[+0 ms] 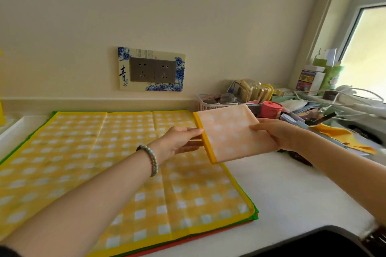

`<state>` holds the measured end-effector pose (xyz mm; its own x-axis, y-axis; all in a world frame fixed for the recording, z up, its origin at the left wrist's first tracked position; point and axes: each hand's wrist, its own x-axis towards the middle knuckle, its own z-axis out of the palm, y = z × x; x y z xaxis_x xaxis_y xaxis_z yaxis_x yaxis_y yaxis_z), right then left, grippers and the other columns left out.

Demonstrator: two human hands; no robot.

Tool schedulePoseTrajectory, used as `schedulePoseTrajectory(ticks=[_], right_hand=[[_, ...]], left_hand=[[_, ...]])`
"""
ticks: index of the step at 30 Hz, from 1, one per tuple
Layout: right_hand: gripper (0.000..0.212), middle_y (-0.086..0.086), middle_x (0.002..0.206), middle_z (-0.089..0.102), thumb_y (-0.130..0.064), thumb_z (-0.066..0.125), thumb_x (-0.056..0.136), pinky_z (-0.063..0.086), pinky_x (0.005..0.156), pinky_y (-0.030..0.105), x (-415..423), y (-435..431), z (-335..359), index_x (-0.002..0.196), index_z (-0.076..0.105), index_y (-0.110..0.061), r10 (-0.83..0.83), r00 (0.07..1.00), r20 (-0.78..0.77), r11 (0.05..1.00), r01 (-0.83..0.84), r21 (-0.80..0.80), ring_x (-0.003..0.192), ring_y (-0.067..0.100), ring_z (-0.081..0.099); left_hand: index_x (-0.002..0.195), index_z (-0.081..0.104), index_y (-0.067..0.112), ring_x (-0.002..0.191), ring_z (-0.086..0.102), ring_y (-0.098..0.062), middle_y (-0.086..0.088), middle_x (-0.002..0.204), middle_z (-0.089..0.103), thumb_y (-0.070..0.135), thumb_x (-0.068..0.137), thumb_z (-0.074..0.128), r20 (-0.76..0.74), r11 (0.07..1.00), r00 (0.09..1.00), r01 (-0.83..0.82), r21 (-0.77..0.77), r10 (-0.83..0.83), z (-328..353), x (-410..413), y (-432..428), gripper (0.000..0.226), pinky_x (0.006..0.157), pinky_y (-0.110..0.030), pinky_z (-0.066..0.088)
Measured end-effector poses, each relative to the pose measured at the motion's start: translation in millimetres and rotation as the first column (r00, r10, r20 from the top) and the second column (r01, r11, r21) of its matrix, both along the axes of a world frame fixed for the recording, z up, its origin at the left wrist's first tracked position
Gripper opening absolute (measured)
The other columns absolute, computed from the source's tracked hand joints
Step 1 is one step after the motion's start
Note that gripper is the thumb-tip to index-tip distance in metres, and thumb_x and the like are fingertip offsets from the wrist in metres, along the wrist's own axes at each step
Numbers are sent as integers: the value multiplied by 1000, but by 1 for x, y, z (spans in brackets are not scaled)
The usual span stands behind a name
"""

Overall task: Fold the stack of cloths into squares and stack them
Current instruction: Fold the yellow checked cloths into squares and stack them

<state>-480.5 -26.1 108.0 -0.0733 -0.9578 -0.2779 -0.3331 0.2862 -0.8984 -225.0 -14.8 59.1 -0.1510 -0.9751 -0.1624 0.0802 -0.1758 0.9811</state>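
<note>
hands, left [180, 141] and right [276, 134], pinch a thin folded checked square cloth [229, 134].

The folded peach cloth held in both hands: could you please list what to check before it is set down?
1. Folded peach checked cloth with yellow border forms a neat square: ok.
2. Left hand grip on the bordered edge: ok.
3. Right hand grip on the opposite edge: ok.
4. White countertop bare to the right of the stack: ok.
5. Stack of unfolded yellow checked cloths lies flat: ok.
6. Cloth's far corner clear of the red plastic tub: cannot tell.
</note>
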Motion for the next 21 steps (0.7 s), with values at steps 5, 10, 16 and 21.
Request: schedulePoseTrajectory(ticks=[5,10,16,21], right_hand=[[47,11,121,54,-22,63,88,50,83,39,-49,-4,-15,133,50,-19,-119,980,-157,988,132,75,97,27,58],[50,10,129,53,-21,67,85,44,102,43,-63,-19,-21,132,51,-16,-84,960,-267,984,122,131,115,31,54],[52,6,131,53,-24,71,81,42,100,33,-79,-28,-39,129,52,-14,-3,940,-342,976,78,205,115,23,50],[54,8,125,55,-24,71,82,46,84,29,-84,-32,-52,131,51,-13,14,934,-356,971,71,226,103,21,53]], left_hand=[[87,61,9,51,67,-7,0,60,70,13,87,65,48,992,994,94,81,-98,-13,-52,-5,5,46,-17,53],[87,63,6,48,65,-5,-3,69,68,11,87,65,116,988,988,81,135,-97,-27,-72,-15,6,42,-15,49],[97,66,3,45,63,-3,-3,71,67,15,83,71,267,985,954,98,141,-133,-29,-77,-22,20,41,-14,49],[93,69,8,42,59,3,3,74,68,25,80,74,414,988,898,116,97,-146,-30,-78,-26,22,38,-12,43]])
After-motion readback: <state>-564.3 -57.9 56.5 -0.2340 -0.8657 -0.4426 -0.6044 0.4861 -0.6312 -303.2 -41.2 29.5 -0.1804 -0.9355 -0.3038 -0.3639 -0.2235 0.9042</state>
